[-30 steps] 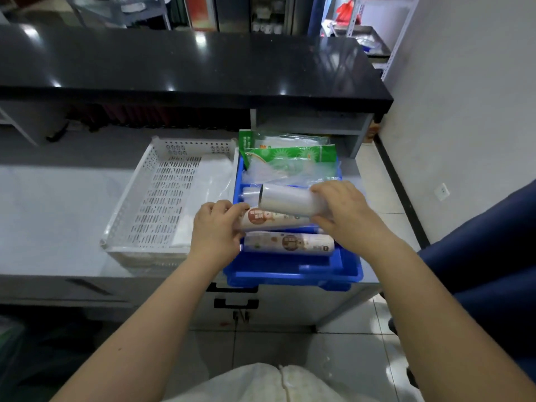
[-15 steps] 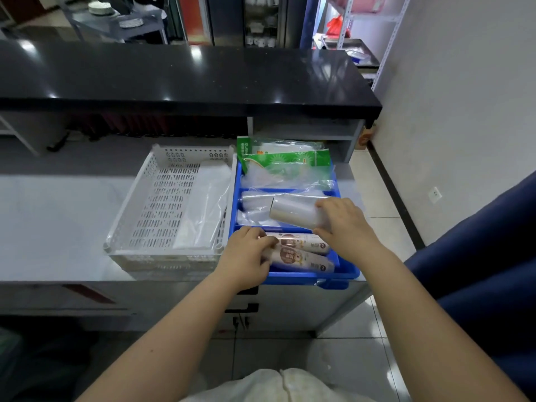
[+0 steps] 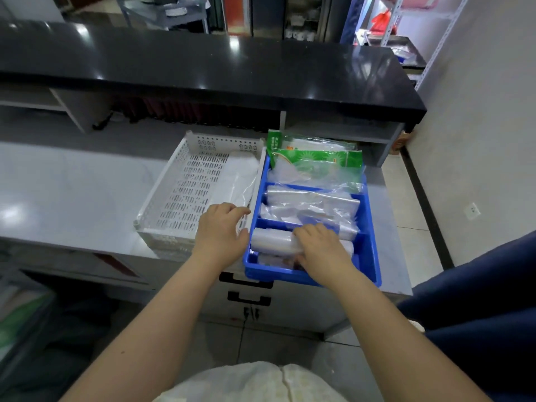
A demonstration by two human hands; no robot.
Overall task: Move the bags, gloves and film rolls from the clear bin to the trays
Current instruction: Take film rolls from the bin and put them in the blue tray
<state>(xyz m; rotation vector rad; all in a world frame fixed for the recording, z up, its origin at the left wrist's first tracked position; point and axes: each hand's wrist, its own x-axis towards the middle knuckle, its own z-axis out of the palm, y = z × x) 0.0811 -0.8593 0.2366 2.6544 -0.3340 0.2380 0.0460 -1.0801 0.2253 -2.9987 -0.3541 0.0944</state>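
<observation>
Looking down on a pale grey counter [image 3: 72, 192] beneath a glossy black raised countertop [image 3: 203, 62], with a plain white wall [image 3: 478, 140] to the right, light floor tiles [image 3: 406, 198] below it and grey metal shelving [image 3: 435, 30] far behind. Finding two trays touching side by side: a white perforated plastic tray [image 3: 188, 195] holding a clear plastic sheet [image 3: 235, 181], and a blue divided plastic tray [image 3: 365, 256] with green-labelled bag packets [image 3: 316, 161] at the far end and clear folded bags [image 3: 313, 204] in the middle.

Gripping a translucent white film roll [image 3: 271, 242] with the right hand [image 3: 322, 248], fingers curled over it, in the nearest blue compartment. Resting the left hand [image 3: 220, 230], loose and holding nothing, on the white tray's near right corner.

Half a second ago: holding that roll higher, over the middle compartment, and touching the printed rolls with the left hand.
</observation>
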